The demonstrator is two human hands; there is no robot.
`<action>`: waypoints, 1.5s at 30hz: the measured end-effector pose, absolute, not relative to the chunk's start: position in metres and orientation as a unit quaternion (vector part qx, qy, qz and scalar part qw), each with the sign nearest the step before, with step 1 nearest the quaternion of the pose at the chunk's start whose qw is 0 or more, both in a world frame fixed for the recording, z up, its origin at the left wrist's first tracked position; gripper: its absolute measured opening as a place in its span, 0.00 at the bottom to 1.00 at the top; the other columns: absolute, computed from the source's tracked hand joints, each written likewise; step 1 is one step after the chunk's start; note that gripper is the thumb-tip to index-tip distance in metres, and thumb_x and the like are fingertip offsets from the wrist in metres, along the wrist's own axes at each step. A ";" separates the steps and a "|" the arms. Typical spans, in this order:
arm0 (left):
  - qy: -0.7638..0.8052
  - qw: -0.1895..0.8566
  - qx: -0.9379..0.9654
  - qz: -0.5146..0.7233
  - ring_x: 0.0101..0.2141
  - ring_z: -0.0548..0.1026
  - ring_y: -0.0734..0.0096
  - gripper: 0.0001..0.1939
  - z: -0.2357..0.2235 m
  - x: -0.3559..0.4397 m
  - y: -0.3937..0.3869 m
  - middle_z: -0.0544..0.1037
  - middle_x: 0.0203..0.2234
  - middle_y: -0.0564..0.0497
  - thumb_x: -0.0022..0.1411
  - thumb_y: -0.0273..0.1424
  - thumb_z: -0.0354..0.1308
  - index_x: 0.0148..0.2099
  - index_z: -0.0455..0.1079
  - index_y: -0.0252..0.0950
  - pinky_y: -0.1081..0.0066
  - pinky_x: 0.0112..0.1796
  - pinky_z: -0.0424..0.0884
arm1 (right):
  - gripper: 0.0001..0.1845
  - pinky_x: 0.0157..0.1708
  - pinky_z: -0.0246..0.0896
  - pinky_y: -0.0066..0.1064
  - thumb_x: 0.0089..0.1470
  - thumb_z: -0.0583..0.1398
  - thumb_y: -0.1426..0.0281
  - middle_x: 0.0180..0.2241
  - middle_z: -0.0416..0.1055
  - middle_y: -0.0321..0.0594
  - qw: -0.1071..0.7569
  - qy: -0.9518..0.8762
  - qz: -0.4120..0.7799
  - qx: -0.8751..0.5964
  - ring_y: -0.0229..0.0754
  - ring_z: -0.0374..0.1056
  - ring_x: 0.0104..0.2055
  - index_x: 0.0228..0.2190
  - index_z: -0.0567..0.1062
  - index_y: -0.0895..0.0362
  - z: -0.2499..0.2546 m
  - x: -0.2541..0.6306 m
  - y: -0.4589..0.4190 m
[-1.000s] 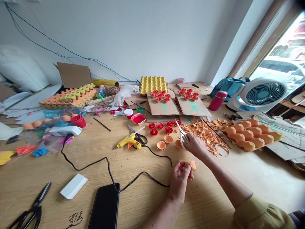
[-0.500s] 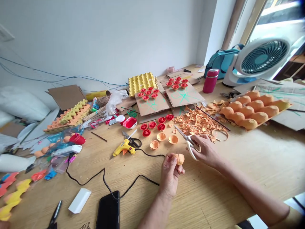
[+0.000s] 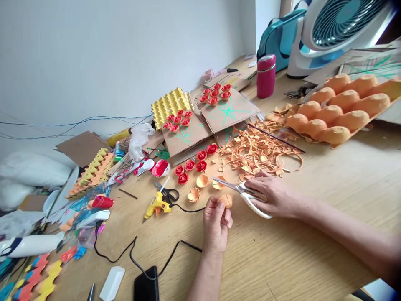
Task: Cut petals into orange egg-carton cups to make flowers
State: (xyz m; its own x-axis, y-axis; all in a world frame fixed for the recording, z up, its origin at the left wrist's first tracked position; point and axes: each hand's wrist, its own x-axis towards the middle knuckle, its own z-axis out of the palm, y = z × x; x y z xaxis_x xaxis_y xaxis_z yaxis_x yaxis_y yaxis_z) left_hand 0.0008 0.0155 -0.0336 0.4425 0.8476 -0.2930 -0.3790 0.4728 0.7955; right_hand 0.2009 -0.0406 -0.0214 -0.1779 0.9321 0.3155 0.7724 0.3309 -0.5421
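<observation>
Pinched between the thumb and fingers of my left hand (image 3: 217, 221) is an orange egg-carton cup (image 3: 225, 201) with slits in its side. My right hand (image 3: 274, 195) grips white-handled scissors (image 3: 250, 196), whose blades point left just above the held cup and over a cut cup (image 3: 219, 182) on the table. Two more orange pieces lie left of that: a cup (image 3: 202, 180) and a petalled one (image 3: 194, 195). Several red paper roses (image 3: 189, 165) sit behind them. A heap of orange carton scraps (image 3: 257, 150) spreads beyond my right hand.
A yellow glue gun (image 3: 157, 205) and black scissors (image 3: 171, 194) lie to the left, with a black cord (image 3: 169, 261) trailing beside my left arm. An orange egg tray (image 3: 332, 110) stands right, near a pink flask (image 3: 266, 76) and a fan (image 3: 344, 25). Cardboard sheets (image 3: 188, 138) hold more roses.
My right hand has brought the scissors left and closer to my left hand. The cup in my left hand is turned slightly. The whole view has shifted and tilted.
</observation>
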 end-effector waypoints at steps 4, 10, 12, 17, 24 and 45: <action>0.357 0.774 0.311 0.420 0.18 0.61 0.87 0.15 -0.036 -0.001 0.017 0.67 0.22 0.60 0.49 0.31 0.72 0.35 0.68 0.37 0.86 0.15 0.54 | 0.11 0.42 0.53 0.37 0.63 0.53 0.62 0.27 0.69 0.39 0.282 -0.765 0.126 -0.565 0.42 0.63 0.30 0.31 0.67 0.55 -0.023 0.202 -0.045; 0.362 0.766 0.315 0.428 0.17 0.59 0.87 0.13 -0.037 -0.001 0.018 0.68 0.22 0.59 0.51 0.34 0.71 0.35 0.71 0.37 0.86 0.14 0.52 | 0.10 0.45 0.52 0.41 0.60 0.56 0.61 0.31 0.72 0.41 0.270 -0.770 0.105 -0.569 0.45 0.66 0.33 0.34 0.69 0.55 -0.016 0.199 -0.050; 0.360 0.759 0.325 0.434 0.17 0.59 0.87 0.12 -0.037 -0.001 0.017 0.68 0.21 0.59 0.51 0.34 0.71 0.34 0.70 0.36 0.86 0.14 0.53 | 0.12 0.46 0.51 0.43 0.59 0.57 0.59 0.32 0.73 0.41 0.259 -0.771 0.092 -0.574 0.47 0.67 0.34 0.35 0.70 0.55 -0.017 0.197 -0.051; 0.362 0.749 0.338 0.439 0.18 0.60 0.85 0.12 -0.036 -0.003 0.017 0.69 0.21 0.58 0.52 0.34 0.70 0.33 0.70 0.37 0.85 0.15 0.53 | 0.11 0.45 0.50 0.43 0.57 0.58 0.59 0.31 0.74 0.42 0.241 -0.765 0.052 -0.594 0.47 0.67 0.33 0.34 0.72 0.54 -0.021 0.193 -0.049; 0.366 0.744 0.344 0.440 0.20 0.61 0.83 0.13 -0.038 -0.003 0.016 0.69 0.22 0.57 0.49 0.34 0.72 0.33 0.72 0.37 0.84 0.16 0.53 | 0.13 0.46 0.50 0.45 0.57 0.57 0.57 0.30 0.73 0.42 0.229 -0.770 0.029 -0.594 0.48 0.67 0.33 0.34 0.71 0.54 -0.022 0.190 -0.049; 0.377 0.745 0.310 0.454 0.18 0.60 0.84 0.11 -0.035 -0.004 0.015 0.68 0.22 0.58 0.51 0.32 0.68 0.36 0.71 0.37 0.83 0.16 0.54 | 0.13 0.41 0.54 0.39 0.60 0.57 0.58 0.29 0.72 0.40 0.280 -0.773 0.104 -0.560 0.44 0.66 0.30 0.30 0.68 0.54 -0.020 0.187 -0.052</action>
